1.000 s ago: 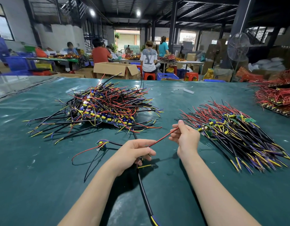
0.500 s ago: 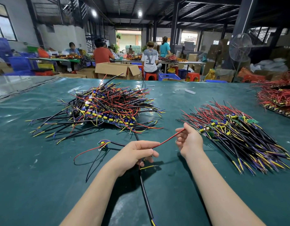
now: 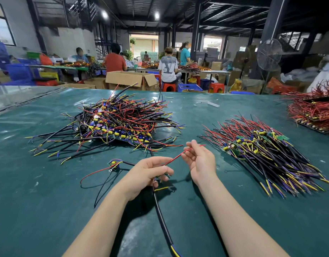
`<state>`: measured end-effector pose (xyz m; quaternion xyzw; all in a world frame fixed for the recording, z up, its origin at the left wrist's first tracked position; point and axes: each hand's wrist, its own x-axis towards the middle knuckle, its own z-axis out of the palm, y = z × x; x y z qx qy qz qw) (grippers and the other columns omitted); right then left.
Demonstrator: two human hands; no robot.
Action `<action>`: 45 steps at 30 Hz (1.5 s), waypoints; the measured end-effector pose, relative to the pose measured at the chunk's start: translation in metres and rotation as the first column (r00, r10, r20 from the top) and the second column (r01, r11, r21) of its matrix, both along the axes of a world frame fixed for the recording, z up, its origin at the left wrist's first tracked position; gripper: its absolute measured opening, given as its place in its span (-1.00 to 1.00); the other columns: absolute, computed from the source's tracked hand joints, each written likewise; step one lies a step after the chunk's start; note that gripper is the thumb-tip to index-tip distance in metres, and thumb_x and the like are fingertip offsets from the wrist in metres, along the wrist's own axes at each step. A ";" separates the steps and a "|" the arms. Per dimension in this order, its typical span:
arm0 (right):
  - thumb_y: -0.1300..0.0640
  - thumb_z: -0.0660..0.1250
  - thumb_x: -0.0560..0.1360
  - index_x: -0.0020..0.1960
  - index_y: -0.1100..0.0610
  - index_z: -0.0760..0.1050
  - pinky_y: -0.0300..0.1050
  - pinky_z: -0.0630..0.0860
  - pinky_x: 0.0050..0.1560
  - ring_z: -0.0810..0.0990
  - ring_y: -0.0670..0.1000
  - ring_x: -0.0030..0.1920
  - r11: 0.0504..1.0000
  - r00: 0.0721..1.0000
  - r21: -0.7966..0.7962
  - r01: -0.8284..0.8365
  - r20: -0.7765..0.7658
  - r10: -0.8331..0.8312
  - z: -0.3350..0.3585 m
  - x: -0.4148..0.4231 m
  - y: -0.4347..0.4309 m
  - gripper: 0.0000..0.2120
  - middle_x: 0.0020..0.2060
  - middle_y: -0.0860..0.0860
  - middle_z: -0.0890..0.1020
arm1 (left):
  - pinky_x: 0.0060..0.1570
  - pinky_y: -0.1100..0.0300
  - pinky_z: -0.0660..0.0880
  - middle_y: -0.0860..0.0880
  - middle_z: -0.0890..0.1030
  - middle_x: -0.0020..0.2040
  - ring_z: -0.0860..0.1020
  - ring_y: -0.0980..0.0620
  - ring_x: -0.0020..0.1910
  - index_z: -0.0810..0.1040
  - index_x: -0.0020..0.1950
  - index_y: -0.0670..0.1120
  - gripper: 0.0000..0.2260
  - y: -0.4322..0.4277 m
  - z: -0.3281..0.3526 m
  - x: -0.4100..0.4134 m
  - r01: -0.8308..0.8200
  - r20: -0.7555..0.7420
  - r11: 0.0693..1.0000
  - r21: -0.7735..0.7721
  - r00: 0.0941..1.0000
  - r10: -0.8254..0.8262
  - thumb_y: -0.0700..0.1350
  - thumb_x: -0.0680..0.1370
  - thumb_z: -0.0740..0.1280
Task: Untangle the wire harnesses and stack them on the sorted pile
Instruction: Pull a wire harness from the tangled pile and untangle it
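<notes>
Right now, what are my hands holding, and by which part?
One wire harness: left hand grips where its wires meet; right hand pinches its red wire near the free end.

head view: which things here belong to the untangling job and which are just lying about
Job: left hand, right hand, held harness, red wire, tangled heap, sorted pile.
Lying about: red-wire stack, cardboard box, standing fan.

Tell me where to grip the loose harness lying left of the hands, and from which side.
Pinch its small board from above, on the far side. Its red wire and thin black wire trail from it toward you, limp on the table, so the board is the only stiff part.
</notes>
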<state>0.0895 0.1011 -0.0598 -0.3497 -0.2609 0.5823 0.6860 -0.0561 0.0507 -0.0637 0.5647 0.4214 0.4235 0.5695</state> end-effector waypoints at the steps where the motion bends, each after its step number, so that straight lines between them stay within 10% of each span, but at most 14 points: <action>1: 0.26 0.22 0.55 -0.27 0.25 0.49 -0.33 0.49 -0.53 0.47 -0.16 -0.60 1.000 1.000 0.019 -0.012 0.003 0.012 0.001 0.000 0.000 -0.77 -0.60 -0.01 0.54 | -0.48 0.40 0.35 0.09 0.66 -0.28 0.53 0.22 -0.40 0.54 0.04 0.00 -0.77 0.000 0.000 -0.001 0.001 0.007 1.000 -0.003 1.000 -0.001 -0.30 0.56 0.21; 14: 0.40 0.27 0.48 -0.26 0.23 0.46 -0.33 0.52 -0.47 0.55 -0.14 -0.54 0.968 0.968 -0.043 -0.247 0.044 0.249 0.004 0.000 -0.006 -0.83 -0.55 0.00 0.57 | -0.48 0.39 0.36 0.06 0.68 -0.26 0.55 0.21 -0.40 0.47 0.02 -0.06 -0.85 0.003 -0.003 -0.004 -0.035 0.033 0.999 -0.007 0.999 0.035 -0.29 0.57 0.20; 23: 0.30 0.26 0.52 -0.37 0.19 0.42 -0.35 0.44 -0.51 0.47 -0.18 -0.55 0.980 0.836 0.012 -0.201 0.523 0.165 -0.003 -0.020 -0.014 -0.72 -0.44 0.06 0.49 | -0.27 0.33 0.58 -0.08 0.55 -0.22 0.57 0.08 -0.30 0.53 -0.02 -0.20 -0.83 0.009 -0.005 0.000 -0.172 0.164 0.980 -0.097 0.969 0.186 -0.42 0.50 0.25; 36: 0.46 0.30 0.43 -0.31 0.24 0.50 -0.28 0.55 -0.44 0.56 -0.10 -0.54 0.946 0.875 -0.053 -0.321 0.366 0.317 0.003 -0.019 -0.018 -0.80 -0.57 0.00 0.56 | -0.34 0.29 0.56 -0.15 0.60 -0.21 0.64 0.08 -0.34 0.54 -0.06 -0.20 -0.82 0.010 -0.005 -0.001 -0.291 0.287 0.946 -0.140 0.903 0.320 -0.44 0.43 0.33; 45: 0.22 0.20 0.57 -0.32 0.17 0.44 -0.27 0.47 -0.46 0.51 -0.08 -0.49 0.934 0.847 -0.085 -0.347 0.399 0.352 -0.001 -0.024 -0.018 -0.72 -0.44 0.05 0.54 | -0.31 0.33 0.57 -0.11 0.57 -0.21 0.61 0.08 -0.33 0.55 -0.05 -0.20 -0.80 0.008 -0.004 0.002 -0.317 0.260 0.943 -0.099 0.907 0.332 -0.45 0.44 0.32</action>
